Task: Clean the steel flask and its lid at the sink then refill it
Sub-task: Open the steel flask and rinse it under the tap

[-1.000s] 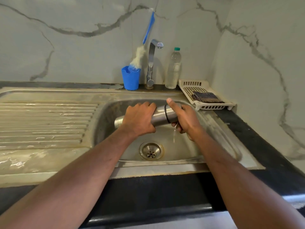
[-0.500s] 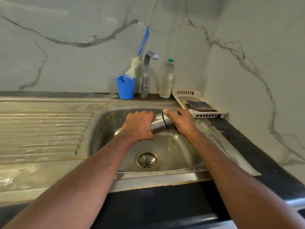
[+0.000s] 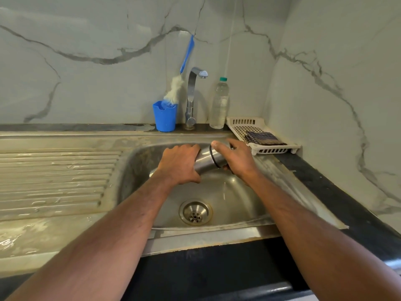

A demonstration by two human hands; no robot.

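Above the stainless steel sink basin, both grips held the cylindrical steel flask: left hand around body, right hand at mouth end. Draining had stopped; refilling followed.

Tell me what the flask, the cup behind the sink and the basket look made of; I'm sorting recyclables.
Flask: brushed steel, by its dull grey sheen, with a thin black band.
Cup: likely plastic, uniformly opaque blue.
Basket: likely moulded plastic, off-white with punched holes.
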